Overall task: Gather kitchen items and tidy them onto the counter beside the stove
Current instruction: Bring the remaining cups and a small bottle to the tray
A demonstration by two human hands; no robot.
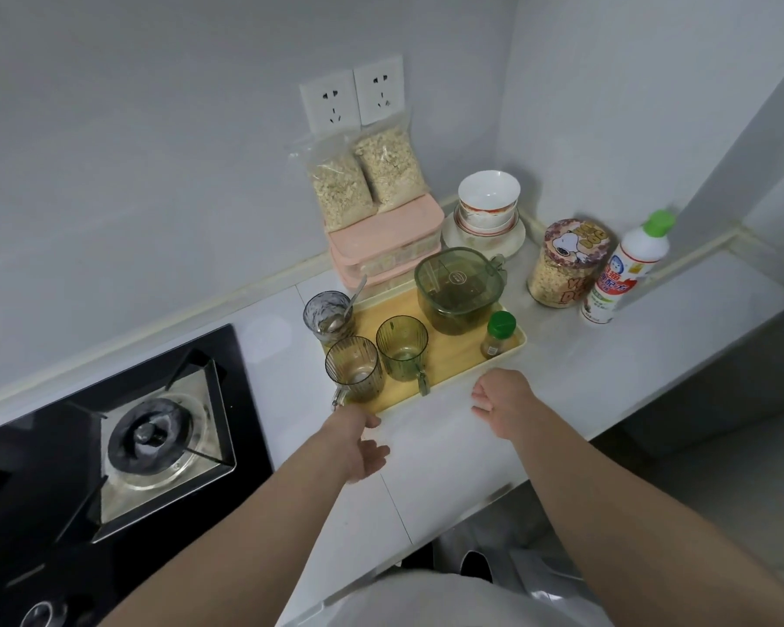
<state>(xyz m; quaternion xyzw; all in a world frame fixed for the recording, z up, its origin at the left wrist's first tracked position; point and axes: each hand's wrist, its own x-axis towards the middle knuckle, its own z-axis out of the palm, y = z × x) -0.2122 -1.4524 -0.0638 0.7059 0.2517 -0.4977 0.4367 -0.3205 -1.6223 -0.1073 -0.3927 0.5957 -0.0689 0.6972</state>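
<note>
The pale yellow tray (453,353) lies on the white worktop (562,377), with the stove (155,436) at its 8 o'clock. The left hand (365,445) is at its 7 o'clock corner and the right hand (501,400) at its 5 o'clock edge. Both have loosely curled fingers and grasp nothing. Whether they touch the tray is unclear.

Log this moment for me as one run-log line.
tray on counter beside stove | carries mugs, pitcher, spice jar | left hand, right hand at tray's near edge, holding nothing | contact unclear
</note>
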